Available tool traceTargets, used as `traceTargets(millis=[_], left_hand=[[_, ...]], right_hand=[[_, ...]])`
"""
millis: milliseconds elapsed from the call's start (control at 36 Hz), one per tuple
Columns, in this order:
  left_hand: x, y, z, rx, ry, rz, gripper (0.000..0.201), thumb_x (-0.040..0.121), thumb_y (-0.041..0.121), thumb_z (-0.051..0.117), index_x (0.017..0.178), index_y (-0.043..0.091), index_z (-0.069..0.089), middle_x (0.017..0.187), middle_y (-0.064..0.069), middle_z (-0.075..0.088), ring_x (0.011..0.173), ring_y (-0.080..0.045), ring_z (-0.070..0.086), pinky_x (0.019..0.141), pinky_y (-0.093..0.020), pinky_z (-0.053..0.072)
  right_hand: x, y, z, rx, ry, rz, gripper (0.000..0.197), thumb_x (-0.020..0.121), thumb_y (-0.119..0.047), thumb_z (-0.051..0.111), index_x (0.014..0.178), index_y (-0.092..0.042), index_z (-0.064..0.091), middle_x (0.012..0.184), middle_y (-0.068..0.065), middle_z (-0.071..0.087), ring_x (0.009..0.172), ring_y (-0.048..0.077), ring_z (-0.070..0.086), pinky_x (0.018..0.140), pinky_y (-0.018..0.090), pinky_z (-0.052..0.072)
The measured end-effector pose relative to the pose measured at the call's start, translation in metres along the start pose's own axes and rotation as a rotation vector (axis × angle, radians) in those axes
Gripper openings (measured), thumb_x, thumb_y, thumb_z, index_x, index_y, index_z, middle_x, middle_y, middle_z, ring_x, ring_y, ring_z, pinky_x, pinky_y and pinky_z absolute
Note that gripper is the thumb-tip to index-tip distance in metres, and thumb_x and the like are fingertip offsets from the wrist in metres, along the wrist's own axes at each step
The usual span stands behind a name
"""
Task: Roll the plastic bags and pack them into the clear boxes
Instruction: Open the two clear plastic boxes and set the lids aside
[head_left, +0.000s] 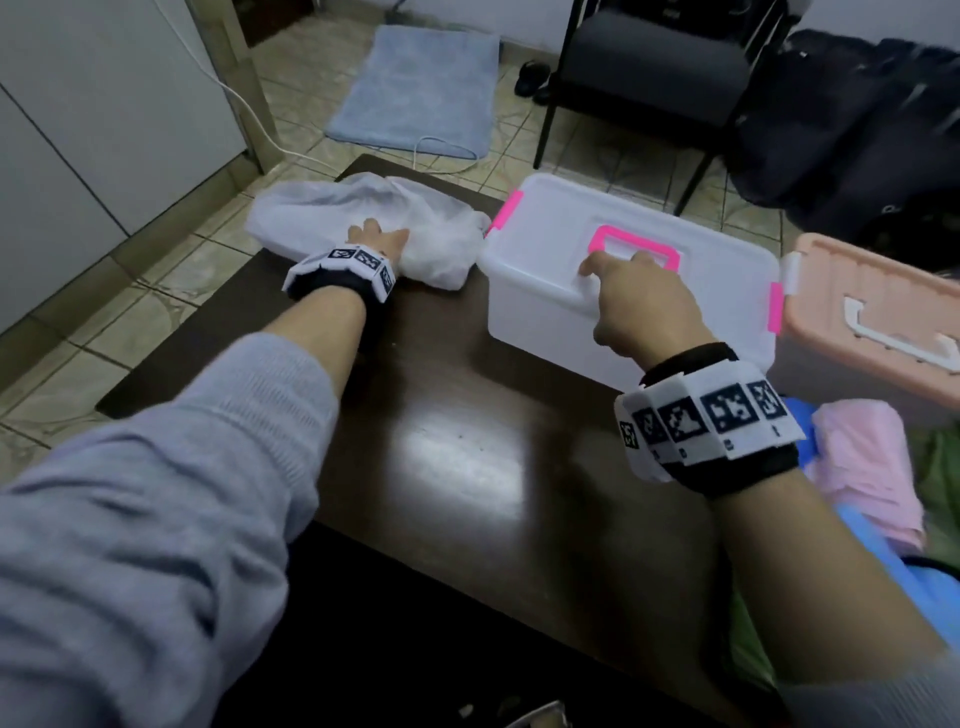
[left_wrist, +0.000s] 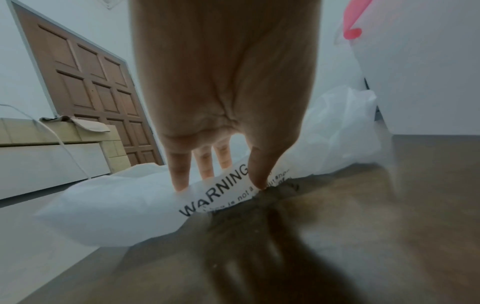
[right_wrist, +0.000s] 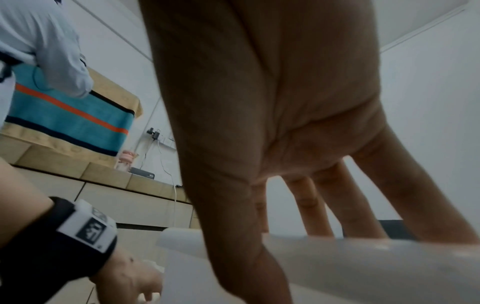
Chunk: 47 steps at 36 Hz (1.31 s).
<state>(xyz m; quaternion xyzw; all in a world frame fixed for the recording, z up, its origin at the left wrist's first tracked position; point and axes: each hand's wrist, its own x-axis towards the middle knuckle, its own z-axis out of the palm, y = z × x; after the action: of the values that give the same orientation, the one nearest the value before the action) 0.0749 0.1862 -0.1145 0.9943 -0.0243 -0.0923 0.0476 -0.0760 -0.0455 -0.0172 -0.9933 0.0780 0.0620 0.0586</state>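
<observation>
A heap of white translucent plastic bags (head_left: 358, 213) lies at the far left of the dark table (head_left: 467, 467). My left hand (head_left: 382, 239) presses on it with straight fingers. In the left wrist view the left hand (left_wrist: 221, 181) touches a bag (left_wrist: 116, 205) printed "WARNING", thumb at its near edge. A clear box (head_left: 571, 322) with a pink handle (head_left: 634, 249) and pink latches stands shut at the far right. My right hand (head_left: 639, 291) rests on its lid, fingers spread by the handle. The right wrist view shows the right hand (right_wrist: 311, 236) over the lid rim (right_wrist: 363, 257).
A second box with a peach lid (head_left: 872, 322) sits right of the clear one, past the table edge. Pink cloth (head_left: 862, 467) lies below it. A black chair (head_left: 654, 67), dark bags (head_left: 857, 130) and a blue mat (head_left: 415, 88) are on the floor beyond.
</observation>
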Motion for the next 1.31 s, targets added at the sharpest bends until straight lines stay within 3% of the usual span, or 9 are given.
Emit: traceTargets(millis=[389, 528, 583, 694, 889, 1028, 1111, 1194, 1305], left_hand=[[0.004, 0.014, 0.0, -0.017, 0.012, 0.043, 0.072, 0.09, 0.004, 0.049, 0.149, 0.023, 0.013, 0.139, -0.022, 0.032, 0.126, -0.042, 0.036, 0.099, -0.056, 0.035], [0.002, 0.016, -0.014, -0.03, -0.013, 0.046, 0.078, 0.086, 0.005, 0.055, 0.148, 0.027, 0.013, 0.146, -0.016, 0.029, 0.13, -0.04, 0.037, 0.103, -0.061, 0.025], [0.0, 0.016, -0.024, -0.023, -0.011, 0.048, 0.072, 0.087, 0.014, 0.058, 0.147, 0.027, 0.02, 0.147, -0.014, 0.031, 0.133, -0.038, 0.035, 0.104, -0.065, 0.019], [-0.009, 0.023, -0.053, -0.09, 0.076, 0.047, 0.051, 0.088, 0.001, 0.049, 0.137, 0.004, 0.037, 0.142, -0.023, 0.037, 0.128, -0.041, 0.039, 0.103, -0.052, 0.034], [-0.057, 0.065, -0.086, -0.859, -0.083, 0.019, 0.049, 0.096, 0.041, 0.045, 0.114, -0.003, 0.055, 0.102, -0.016, 0.061, 0.084, -0.032, 0.064, 0.064, -0.032, 0.053], [-0.071, 0.073, -0.078, -0.633, 0.029, 0.102, 0.026, 0.084, 0.028, 0.069, 0.085, 0.002, 0.068, 0.087, -0.014, 0.067, 0.076, -0.023, 0.063, 0.06, -0.025, 0.05], [-0.072, 0.073, -0.074, -0.689, -0.039, 0.055, 0.03, 0.086, 0.024, 0.066, 0.099, -0.002, 0.068, 0.091, -0.014, 0.066, 0.075, -0.021, 0.06, 0.056, -0.023, 0.052], [-0.074, 0.073, -0.074, -0.699, -0.017, 0.041, 0.028, 0.088, 0.024, 0.064, 0.098, -0.001, 0.068, 0.095, -0.016, 0.067, 0.074, -0.022, 0.061, 0.066, -0.029, 0.055], [-0.079, 0.072, -0.074, -0.691, 0.016, 0.026, 0.027, 0.089, 0.029, 0.061, 0.071, 0.008, 0.063, 0.099, -0.018, 0.069, 0.095, -0.028, 0.065, 0.086, -0.038, 0.054]], right_hand=[[-0.037, -0.018, -0.005, -0.073, -0.028, -0.057, 0.055, 0.087, -0.001, 0.05, 0.136, -0.026, 0.042, 0.125, 0.011, 0.046, 0.11, 0.033, 0.051, 0.074, 0.036, 0.036], [-0.034, -0.001, -0.011, 0.148, -0.086, -0.089, 0.064, 0.083, -0.033, 0.067, 0.14, -0.034, 0.037, 0.141, 0.003, 0.041, 0.126, 0.026, 0.044, 0.097, 0.039, 0.04], [-0.032, 0.011, -0.016, 0.337, 0.046, -0.043, 0.056, 0.087, -0.038, 0.061, 0.138, -0.028, 0.041, 0.143, 0.005, 0.04, 0.128, 0.026, 0.043, 0.104, 0.045, 0.037], [-0.029, 0.043, -0.021, 0.463, 0.343, 0.219, 0.044, 0.098, -0.029, 0.044, 0.138, -0.012, 0.04, 0.144, 0.015, 0.034, 0.133, 0.03, 0.032, 0.108, 0.038, 0.026], [-0.029, 0.079, -0.005, 0.633, 0.191, 0.471, 0.049, 0.102, -0.028, 0.033, 0.131, 0.011, 0.037, 0.136, 0.027, 0.043, 0.125, 0.038, 0.041, 0.096, 0.035, 0.033], [-0.036, 0.078, 0.003, 0.669, 0.25, 0.472, 0.036, 0.103, -0.014, 0.029, 0.123, 0.013, 0.043, 0.127, 0.03, 0.048, 0.119, 0.038, 0.046, 0.09, 0.034, 0.034], [-0.037, 0.079, 0.003, 0.696, 0.26, 0.49, 0.035, 0.102, -0.013, 0.028, 0.123, 0.011, 0.044, 0.129, 0.03, 0.048, 0.121, 0.039, 0.045, 0.092, 0.035, 0.035], [-0.036, 0.081, 0.005, 0.696, 0.264, 0.505, 0.036, 0.102, -0.011, 0.026, 0.121, 0.012, 0.046, 0.13, 0.03, 0.047, 0.123, 0.04, 0.043, 0.097, 0.037, 0.034], [-0.035, 0.088, 0.006, 0.715, 0.247, 0.545, 0.039, 0.101, -0.01, 0.024, 0.125, 0.012, 0.045, 0.135, 0.029, 0.043, 0.127, 0.04, 0.039, 0.103, 0.038, 0.031]])
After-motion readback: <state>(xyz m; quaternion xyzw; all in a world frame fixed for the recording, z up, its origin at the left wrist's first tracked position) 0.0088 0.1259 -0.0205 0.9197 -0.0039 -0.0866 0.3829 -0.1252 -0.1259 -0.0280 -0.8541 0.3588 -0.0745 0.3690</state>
